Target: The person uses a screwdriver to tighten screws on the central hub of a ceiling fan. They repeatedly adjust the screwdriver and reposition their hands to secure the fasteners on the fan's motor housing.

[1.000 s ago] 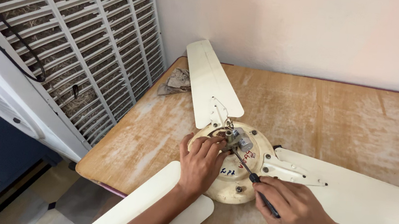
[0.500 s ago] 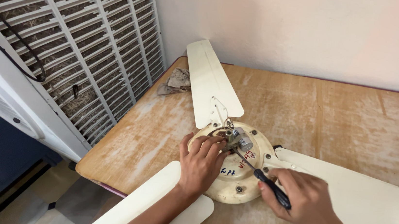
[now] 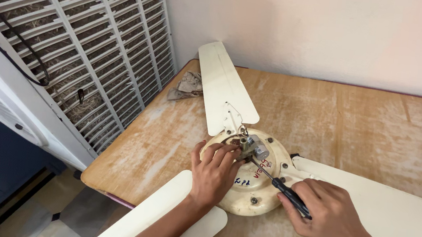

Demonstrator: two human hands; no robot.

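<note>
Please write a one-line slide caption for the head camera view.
Left hand steadies a cream ceiling fan motor housing on a wooden table; right hand holds a screwdriver.

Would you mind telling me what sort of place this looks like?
Probably a home or small repair corner, not a factory: a worn wooden table against a plain wall, a louvred air cooler beside it, and a dismantled ceiling fan on top.

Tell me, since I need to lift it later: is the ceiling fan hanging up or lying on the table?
Lying down. The ceiling fan rests flat on the wooden table, blades spread across it.
</note>
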